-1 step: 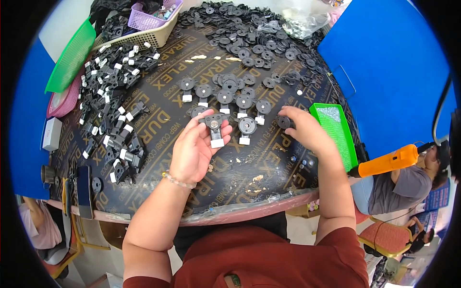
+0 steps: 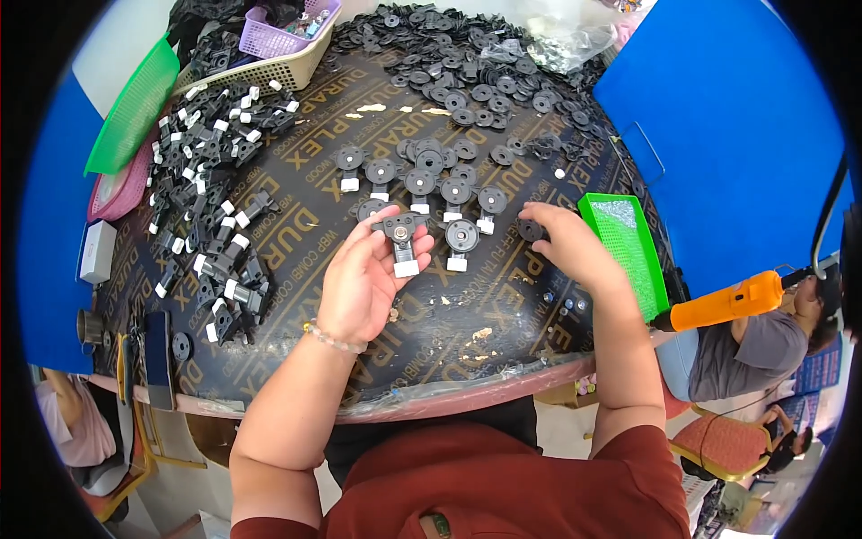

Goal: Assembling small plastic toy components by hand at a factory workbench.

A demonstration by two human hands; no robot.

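Observation:
My left hand (image 2: 366, 278) is palm-up with its fingers curled around a black plastic bracket (image 2: 401, 235). The bracket has a round metal piece in its middle and a white block at its lower end. To the right, my right hand (image 2: 575, 244) pinches a black plastic disc (image 2: 532, 230) between thumb and fingers, low over the table. Between and beyond the hands lie several disc-topped assemblies (image 2: 420, 182) with white ends. One such assembly (image 2: 461, 237) lies just right of my left hand.
A heap of white-tipped brackets (image 2: 215, 260) covers the table's left side. Many black discs (image 2: 485, 92) are piled at the back. A green tray (image 2: 664, 286) of small shiny parts sits right, near an orange-handled tool (image 2: 727, 302). Baskets (image 2: 301, 67) stand back left; a phone (image 2: 159, 355) lies front left.

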